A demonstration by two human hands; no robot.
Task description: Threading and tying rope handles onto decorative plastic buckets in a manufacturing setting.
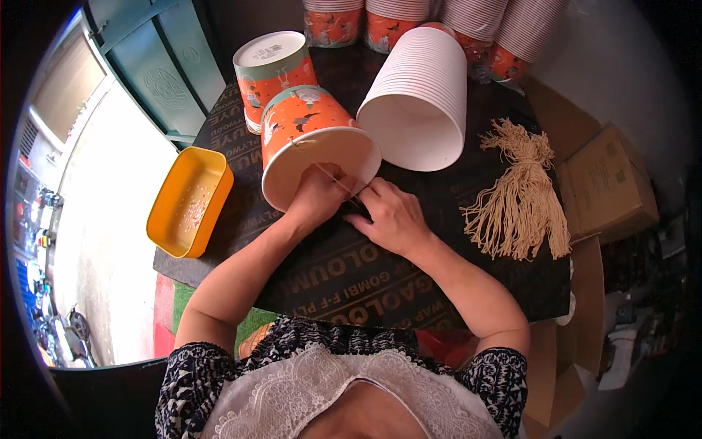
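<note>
An orange paper bucket [313, 121] with dark printed figures and a green band lies tilted on the table, its white mouth toward me. A thin beige cord [316, 160] runs from the upper rim across the mouth to my fingers at the lower right rim. My left hand [319, 196] reaches into the mouth with bent fingers, partly hidden, closed at the cord. Outside that rim my right hand [395, 216] pinches the cord's end, its fingertips meeting those of the left. Exactly how the cord passes through the rim is hidden.
Behind stands an upside-down orange bucket stack [274, 80]. A nested stack of white buckets [420, 95] lies to the right, beside a bundle of beige cords [518, 194]. A yellow tray [191, 205] with small bits stands left. Wrapped stacks [398, 22] line the back; a cardboard box [610, 186] sits far right.
</note>
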